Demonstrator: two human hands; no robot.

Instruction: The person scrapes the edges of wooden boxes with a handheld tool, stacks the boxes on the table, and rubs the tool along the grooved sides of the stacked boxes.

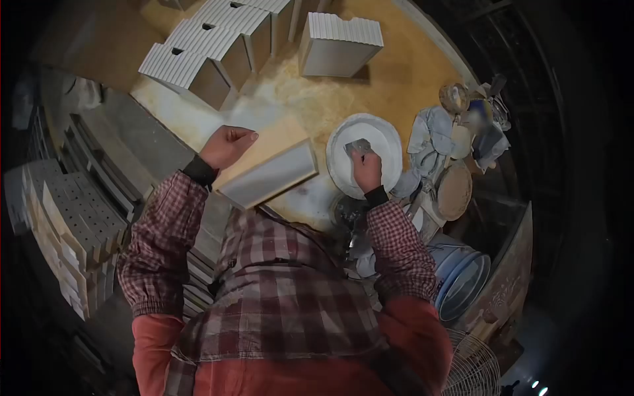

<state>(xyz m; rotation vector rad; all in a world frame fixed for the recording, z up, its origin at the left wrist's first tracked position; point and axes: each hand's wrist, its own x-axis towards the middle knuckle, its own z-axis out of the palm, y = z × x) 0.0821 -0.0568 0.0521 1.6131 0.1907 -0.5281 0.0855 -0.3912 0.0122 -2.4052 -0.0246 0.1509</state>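
Note:
A wooden box (274, 173) with a pale wood face and a grey-white side lies at an angle on the worktable in front of me. My left hand (228, 146) is closed at its far left edge, thumb and fingertips pinched together; the exact contact is partly hidden. To the right stands a round white basin (337, 155) with white material inside. My right hand (367, 170) is over the basin, fingers closed around a small flat grey scraper (357, 146). The scraper's blade is over the white material.
Several white-fronted drawers (228, 33) with ribbed fronts stand in a row at the back left, and a single ribbed one (340, 46) stands apart. Crumpled cloths (429, 135) and cans crowd the right edge. A blue bucket (459, 277) and a wire fan guard (472, 366) sit lower right; stacked panels (82, 218) lie left.

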